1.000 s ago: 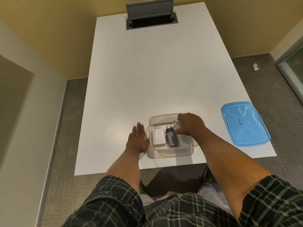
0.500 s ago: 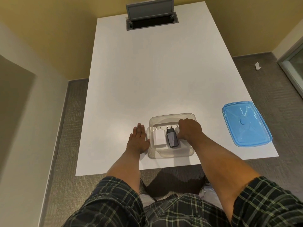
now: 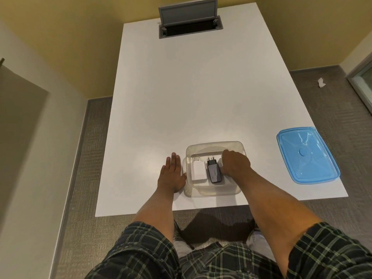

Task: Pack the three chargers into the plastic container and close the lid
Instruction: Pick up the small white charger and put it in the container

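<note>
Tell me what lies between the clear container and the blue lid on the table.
Nothing: in the head view, only bare white table separates the clear container from the blue lid.

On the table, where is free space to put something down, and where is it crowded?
Free: the wide stretch between the container and the cable hatch, and the gap between container and lid. Crowded: the near edge, with left hand, container and right hand.

Office meeting room — white conference table (image 3: 201, 93), cable hatch (image 3: 190, 29).
</note>
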A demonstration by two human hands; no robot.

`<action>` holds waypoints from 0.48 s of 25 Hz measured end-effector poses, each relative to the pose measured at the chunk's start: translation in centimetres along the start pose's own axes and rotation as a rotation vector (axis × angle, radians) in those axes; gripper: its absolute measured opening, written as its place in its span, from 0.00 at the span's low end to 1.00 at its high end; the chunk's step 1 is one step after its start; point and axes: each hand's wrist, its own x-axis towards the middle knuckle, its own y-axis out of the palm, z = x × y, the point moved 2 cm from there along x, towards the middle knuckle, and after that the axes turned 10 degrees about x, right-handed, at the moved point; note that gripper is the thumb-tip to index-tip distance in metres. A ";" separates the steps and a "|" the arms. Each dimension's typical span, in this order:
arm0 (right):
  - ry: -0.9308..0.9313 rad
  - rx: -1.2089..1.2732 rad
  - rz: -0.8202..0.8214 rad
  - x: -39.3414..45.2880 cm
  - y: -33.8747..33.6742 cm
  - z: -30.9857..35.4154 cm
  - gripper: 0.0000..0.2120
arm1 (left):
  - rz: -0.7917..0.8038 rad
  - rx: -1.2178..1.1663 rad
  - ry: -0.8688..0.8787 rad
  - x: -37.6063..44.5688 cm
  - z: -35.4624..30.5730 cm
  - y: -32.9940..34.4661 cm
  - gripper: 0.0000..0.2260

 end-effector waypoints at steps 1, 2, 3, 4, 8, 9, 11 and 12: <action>0.007 0.004 0.010 0.0 0.0 0.0 0.15 | -0.006 0.001 -0.001 0.0 0.0 0.1 0.33; 0.014 0.009 0.022 0.0 0.0 0.0 0.15 | -0.012 0.003 -0.003 -0.1 0.0 0.1 0.33; 0.020 0.010 0.035 0.0 0.0 0.0 0.14 | -0.021 0.006 -0.004 -0.1 0.0 0.2 0.33; 0.026 0.007 0.048 0.0 0.0 0.0 0.14 | -0.033 0.011 -0.005 -0.1 0.0 0.3 0.33; 0.043 -0.006 0.108 0.3 -0.1 0.4 0.13 | -0.098 -0.046 -0.010 -0.6 0.0 0.3 0.33; 0.042 -0.014 0.119 0.3 -0.2 0.5 0.14 | -0.121 -0.076 -0.014 -0.7 0.0 0.2 0.33; 0.030 -0.039 0.114 0.4 -0.3 0.7 0.13 | -0.173 -0.140 -0.029 -0.9 -0.1 -0.1 0.31; 0.014 -0.064 0.099 0.4 -0.3 0.7 0.12 | -0.198 -0.172 -0.040 -0.9 -0.1 -0.4 0.29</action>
